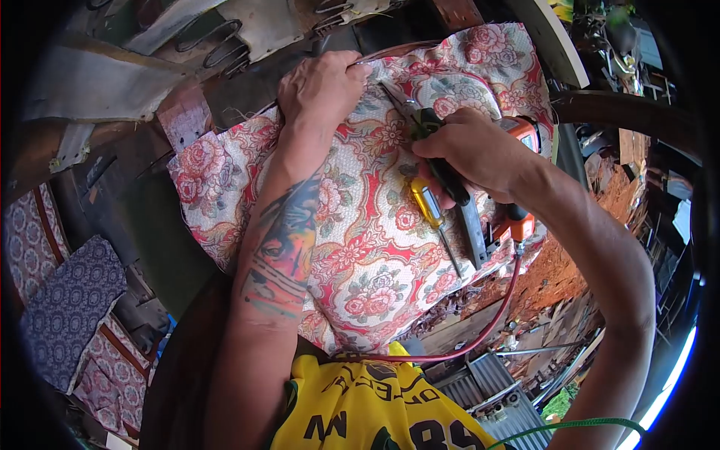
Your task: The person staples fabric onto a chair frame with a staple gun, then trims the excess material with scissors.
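Note:
A flowered cream-and-red upholstery fabric (367,247) covers a padded seat in front of me. My left hand (321,88) is at its far edge, fingers curled over and gripping the fabric. To the right, my right hand (472,154) is closed around the dark handles of what look like scissors (401,97), their pointed metal blades aimed toward the far edge near my left hand. Under and beside the right hand lie a yellow-handled screwdriver (426,202) and an orange air stapler (525,135), partly hidden by my hand and wrist.
A red air hose (495,326) runs from the stapler across the near side. At upper left is a frame with webbing (97,82) and metal springs (217,45). Patterned fabric pieces (71,307) lie at lower left. Scraps litter the reddish ground (559,270) at right.

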`<state>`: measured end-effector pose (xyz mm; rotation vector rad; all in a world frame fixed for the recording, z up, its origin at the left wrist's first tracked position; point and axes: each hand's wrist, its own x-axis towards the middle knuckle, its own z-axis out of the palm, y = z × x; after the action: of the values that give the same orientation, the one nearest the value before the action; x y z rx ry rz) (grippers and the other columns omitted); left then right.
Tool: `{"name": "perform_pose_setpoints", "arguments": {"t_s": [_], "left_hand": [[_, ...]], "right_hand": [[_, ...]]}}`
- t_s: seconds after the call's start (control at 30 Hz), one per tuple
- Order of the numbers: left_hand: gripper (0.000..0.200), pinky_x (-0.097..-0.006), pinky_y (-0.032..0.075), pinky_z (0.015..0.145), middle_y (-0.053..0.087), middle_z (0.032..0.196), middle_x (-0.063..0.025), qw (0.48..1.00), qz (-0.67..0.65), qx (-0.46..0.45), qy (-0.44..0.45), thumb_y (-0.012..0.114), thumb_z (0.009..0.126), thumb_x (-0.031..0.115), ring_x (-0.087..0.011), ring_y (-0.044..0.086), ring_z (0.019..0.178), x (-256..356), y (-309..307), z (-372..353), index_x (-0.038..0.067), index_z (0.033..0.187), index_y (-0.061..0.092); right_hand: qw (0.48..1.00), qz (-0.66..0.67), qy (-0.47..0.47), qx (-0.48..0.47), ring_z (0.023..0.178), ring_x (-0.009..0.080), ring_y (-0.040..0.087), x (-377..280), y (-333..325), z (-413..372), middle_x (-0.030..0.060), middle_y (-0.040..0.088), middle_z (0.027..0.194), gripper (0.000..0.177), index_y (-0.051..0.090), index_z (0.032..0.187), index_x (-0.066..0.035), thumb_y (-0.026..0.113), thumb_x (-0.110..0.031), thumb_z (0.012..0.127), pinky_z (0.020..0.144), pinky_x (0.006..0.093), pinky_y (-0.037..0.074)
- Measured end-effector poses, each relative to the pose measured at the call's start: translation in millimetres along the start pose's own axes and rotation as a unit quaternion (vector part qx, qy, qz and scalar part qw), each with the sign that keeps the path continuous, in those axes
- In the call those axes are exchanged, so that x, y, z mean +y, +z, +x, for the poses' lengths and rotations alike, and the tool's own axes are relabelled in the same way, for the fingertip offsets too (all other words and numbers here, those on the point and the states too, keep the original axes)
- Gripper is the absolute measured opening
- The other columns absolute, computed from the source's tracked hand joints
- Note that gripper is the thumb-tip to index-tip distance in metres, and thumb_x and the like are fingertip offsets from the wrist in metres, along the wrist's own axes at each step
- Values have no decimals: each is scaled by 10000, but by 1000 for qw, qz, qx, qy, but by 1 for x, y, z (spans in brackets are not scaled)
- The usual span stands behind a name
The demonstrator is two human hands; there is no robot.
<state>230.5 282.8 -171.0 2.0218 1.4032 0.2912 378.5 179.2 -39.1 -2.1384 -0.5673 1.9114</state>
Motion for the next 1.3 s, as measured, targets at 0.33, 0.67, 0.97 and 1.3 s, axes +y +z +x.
{"name": "perform_pose_setpoints", "arguments": {"t_s": [0.33,0.67,0.97,1.3], "left_hand": [[331,-481,545,965,759,1125,-174,999,-20,-27,-17,649,962,430,-388,715,1077,0,-3,2,252,1211,778],[394,-475,525,1010,747,1200,-154,996,-14,-72,-44,653,947,481,-379,694,1144,-2,-1,9,257,1251,762],[401,-454,523,1013,748,1210,-134,997,-2,-67,-49,652,949,490,-357,695,1160,0,-3,7,273,1270,753],[430,-408,528,956,790,1108,-56,997,6,-80,2,616,958,554,-316,721,1102,-2,-7,11,265,1242,760]], "right_hand": [[997,-46,51,44,615,219,688,-26,2,-13,155,657,745,248,618,857,103,597,-102,994,510,383,612],[996,34,-76,39,520,265,656,44,49,25,181,646,683,270,629,815,122,613,-93,977,441,396,550],[977,163,-93,97,497,230,645,49,66,9,141,661,657,270,650,825,107,610,-120,966,431,345,494],[926,250,-238,155,677,173,662,49,1,-172,88,661,889,352,588,1230,55,623,-238,1039,553,318,578]]}}
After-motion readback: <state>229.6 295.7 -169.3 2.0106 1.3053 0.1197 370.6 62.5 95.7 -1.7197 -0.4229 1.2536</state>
